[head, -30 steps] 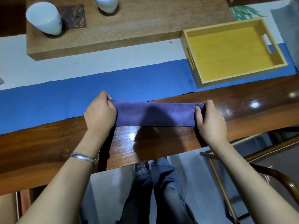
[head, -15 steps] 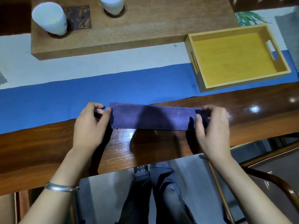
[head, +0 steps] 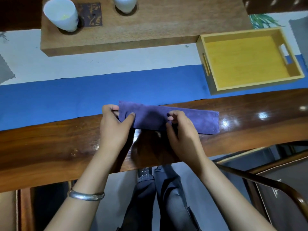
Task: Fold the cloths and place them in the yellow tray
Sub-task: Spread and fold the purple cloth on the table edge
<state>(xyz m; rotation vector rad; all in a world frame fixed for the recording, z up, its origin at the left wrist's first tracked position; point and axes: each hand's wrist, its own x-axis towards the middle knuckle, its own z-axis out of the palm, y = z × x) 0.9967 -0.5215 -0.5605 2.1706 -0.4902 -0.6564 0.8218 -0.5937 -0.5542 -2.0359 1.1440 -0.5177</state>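
A purple cloth [head: 203, 120], folded into a long narrow strip, lies flat on the dark wooden table near its front edge. My left hand [head: 115, 125] pinches the strip's left end, thumb on top. My right hand [head: 181, 129] rests on the strip near its middle, fingers curled and pinching the fabric there. The strip's right end lies free on the wood. The yellow tray [head: 206, 67] stands at the far right with nothing inside it.
A blue runner [head: 66, 99] crosses the table behind the cloth. A wooden block [head: 150, 29] at the back holds two white cups [head: 61, 14]. Grey cloths show at the right edge [head: 300, 39] and left edge [head: 5, 70]. A chair arm [head: 266, 180] curves at lower right.
My right hand left the strip's right end and moved left to its middle. My left hand moved right onto the left end. The cloth lies flat, slightly slanted.
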